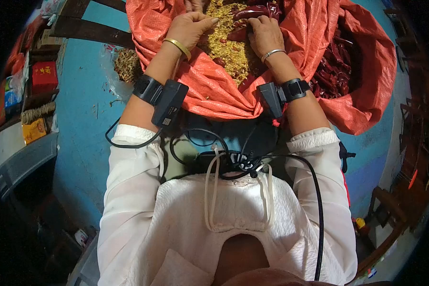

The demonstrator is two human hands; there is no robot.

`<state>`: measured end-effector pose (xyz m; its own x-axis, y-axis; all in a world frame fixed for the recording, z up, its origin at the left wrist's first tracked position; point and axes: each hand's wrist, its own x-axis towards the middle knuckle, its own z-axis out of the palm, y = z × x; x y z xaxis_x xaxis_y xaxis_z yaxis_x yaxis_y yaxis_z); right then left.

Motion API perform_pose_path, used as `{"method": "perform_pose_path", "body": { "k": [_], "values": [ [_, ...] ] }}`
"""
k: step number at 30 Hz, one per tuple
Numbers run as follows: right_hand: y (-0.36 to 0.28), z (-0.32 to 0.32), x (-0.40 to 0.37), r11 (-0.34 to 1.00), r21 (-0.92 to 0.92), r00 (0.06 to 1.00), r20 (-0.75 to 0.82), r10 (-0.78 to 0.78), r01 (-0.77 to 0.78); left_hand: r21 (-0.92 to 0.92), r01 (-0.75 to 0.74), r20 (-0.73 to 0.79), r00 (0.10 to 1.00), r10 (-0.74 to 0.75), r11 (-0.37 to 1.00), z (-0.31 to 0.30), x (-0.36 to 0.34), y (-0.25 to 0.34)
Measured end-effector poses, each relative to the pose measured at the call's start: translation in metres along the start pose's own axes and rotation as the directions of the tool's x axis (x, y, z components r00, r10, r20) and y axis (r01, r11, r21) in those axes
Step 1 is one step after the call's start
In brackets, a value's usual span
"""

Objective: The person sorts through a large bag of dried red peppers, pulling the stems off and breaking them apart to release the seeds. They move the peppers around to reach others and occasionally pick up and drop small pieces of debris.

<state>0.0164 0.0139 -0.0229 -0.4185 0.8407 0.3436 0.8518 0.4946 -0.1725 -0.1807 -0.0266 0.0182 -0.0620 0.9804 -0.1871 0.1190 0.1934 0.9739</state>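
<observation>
Several dried red chili peppers (pixel 257 10) lie on yellow chili seeds (pixel 226 45) in an open orange woven sack (pixel 214 90). Over the sack's left side is my left hand (pixel 190 31), its thumb and fingers drawn together at the edge of the seeds; anything between them is too small to make out. My right hand (pixel 266 37) is at the right of the seeds, fingers curled down around the end of a dark red chili pepper (pixel 238 34). Its fingertips are partly hidden.
A second orange sack (pixel 367 100) with dark red chilies (pixel 336 66) stands at right. To the left are a plastic bag of dried stems (pixel 126 66) and a dark wooden stool (pixel 90 29). Shelves with a red box (pixel 44 77) line the left edge. Part of another hand (pixel 194 5) shows at the top.
</observation>
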Motion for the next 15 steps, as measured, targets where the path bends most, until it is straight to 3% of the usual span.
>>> {"method": "perform_pose_path", "body": {
  "k": [4,6,9,12,15],
  "values": [
    [-0.007,-0.005,0.002,0.998,-0.056,0.994,0.102,-0.03,0.036,-0.181,0.084,0.051,0.996,-0.076,0.98,0.0,-0.004,0.007],
    [-0.008,-0.009,0.001,0.997,-0.051,0.992,0.119,-0.047,0.053,-0.175,0.108,0.06,0.993,-0.099,0.979,0.002,-0.007,0.018],
    [-0.009,-0.019,0.001,0.989,0.08,0.99,0.066,-0.128,0.123,-0.152,0.124,0.067,0.991,-0.115,0.981,0.005,-0.008,0.022],
    [-0.006,-0.029,0.001,0.982,0.182,0.993,0.105,-0.061,0.041,-0.141,0.109,0.074,0.992,-0.1,0.984,0.006,-0.006,0.019],
    [0.001,-0.029,0.001,0.952,0.307,0.999,-0.032,-0.011,0.02,-0.154,0.097,0.071,0.994,-0.087,0.983,0.009,-0.005,0.016]
  ]
}}
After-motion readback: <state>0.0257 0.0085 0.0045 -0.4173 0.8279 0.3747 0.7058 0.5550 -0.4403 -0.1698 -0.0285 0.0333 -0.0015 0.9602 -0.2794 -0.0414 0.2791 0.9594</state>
